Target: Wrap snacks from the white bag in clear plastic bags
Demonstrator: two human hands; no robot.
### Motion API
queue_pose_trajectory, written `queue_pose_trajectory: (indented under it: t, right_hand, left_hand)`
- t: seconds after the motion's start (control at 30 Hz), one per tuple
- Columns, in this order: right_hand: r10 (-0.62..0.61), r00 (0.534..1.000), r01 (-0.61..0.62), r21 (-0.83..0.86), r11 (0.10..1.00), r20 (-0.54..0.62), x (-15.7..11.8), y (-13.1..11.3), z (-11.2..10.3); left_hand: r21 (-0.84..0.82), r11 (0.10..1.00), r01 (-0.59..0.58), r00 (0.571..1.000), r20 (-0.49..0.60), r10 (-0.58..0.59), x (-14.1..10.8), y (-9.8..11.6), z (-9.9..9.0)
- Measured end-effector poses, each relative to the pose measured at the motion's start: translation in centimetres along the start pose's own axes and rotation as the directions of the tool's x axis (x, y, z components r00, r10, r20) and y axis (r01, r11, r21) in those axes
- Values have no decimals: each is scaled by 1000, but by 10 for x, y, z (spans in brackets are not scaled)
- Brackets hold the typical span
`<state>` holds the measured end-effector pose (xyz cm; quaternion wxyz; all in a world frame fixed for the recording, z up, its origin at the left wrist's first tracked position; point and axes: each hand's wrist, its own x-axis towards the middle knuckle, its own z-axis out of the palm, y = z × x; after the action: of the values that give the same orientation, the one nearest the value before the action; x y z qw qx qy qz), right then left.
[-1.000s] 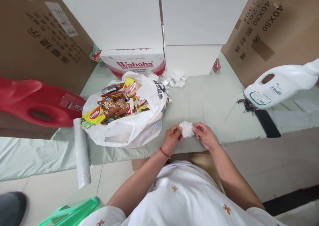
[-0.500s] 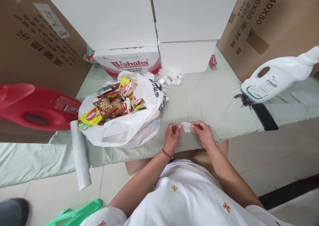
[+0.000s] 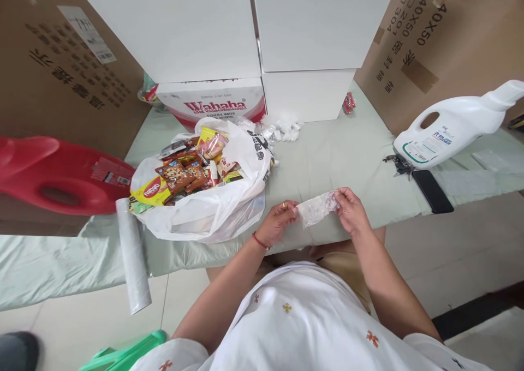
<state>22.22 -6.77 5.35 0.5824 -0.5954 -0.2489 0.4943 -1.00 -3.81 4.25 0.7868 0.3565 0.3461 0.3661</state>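
Between my two hands a thin, see-through plastic bag is stretched out into a crumpled strip above the table's front edge. My left hand, with a ring and a red wrist cord, pinches its left end. The right end is pinched by my right hand. To the left of my hands stands a white carrier bag, its mouth wide, full of packaged snacks. Several small bundles of clear plastic lie behind it.
A red jug and a plastic roll are at left. On the right lie a white detergent bottle, keys and a black phone. White boxes and a Wahaba carton stand behind; brown cardboard flanks the table.
My hands have moved apart, the right one to the right and slightly up. The plastic bag between them has gone from a small bunched piece to a longer strip.
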Motion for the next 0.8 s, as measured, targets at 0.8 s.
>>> queue_pose_trajectory:
  t: [0.8]
  right_hand:
    - [80,996,-75,-116,990,42,-20,-4,3]
  left_hand:
    - [775,552,-308,861,-21,509,21,-33,54]
